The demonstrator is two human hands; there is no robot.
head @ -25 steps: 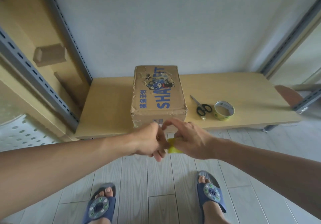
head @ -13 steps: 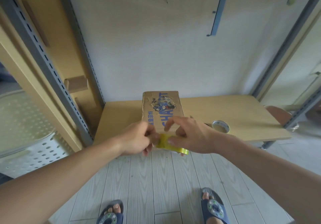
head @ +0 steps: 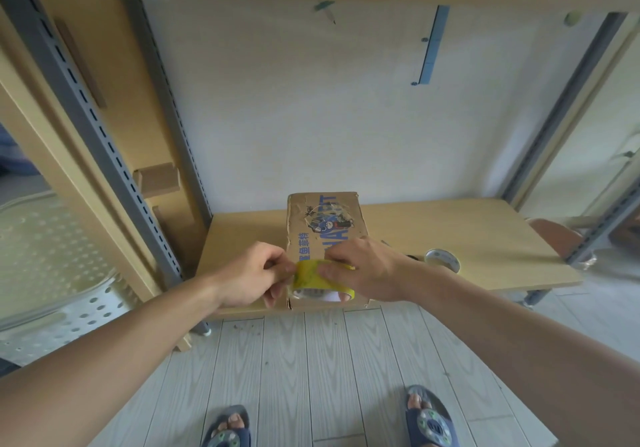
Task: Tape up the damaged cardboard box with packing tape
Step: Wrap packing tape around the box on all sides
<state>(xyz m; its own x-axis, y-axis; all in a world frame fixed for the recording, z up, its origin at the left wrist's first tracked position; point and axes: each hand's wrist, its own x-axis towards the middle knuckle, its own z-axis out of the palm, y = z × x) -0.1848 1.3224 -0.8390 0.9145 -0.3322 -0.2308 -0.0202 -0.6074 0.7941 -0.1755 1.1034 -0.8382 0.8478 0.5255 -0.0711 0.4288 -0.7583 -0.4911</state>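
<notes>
Brown cardboard box point(head: 325, 219), newly reached by yellow packing-tape roll point(head: 308, 276) in the grip of the right hand point(head: 370, 266), left hand point(head: 252, 273) pinching its end: sticking may begin.

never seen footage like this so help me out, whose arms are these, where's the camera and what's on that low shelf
No machine here: these are a person's own bare arms. There is one picture, from a wide-angle camera worn on the head, looking forward and down, hence the slippered feet at the bottom. On the low wooden shelf lies a worn cardboard box with blue print, and to its right a second tape roll. The right hand holds a yellow tape roll in front of the box's near end; the left hand pinches at the roll's left edge, likely the tape's loose end.
</notes>
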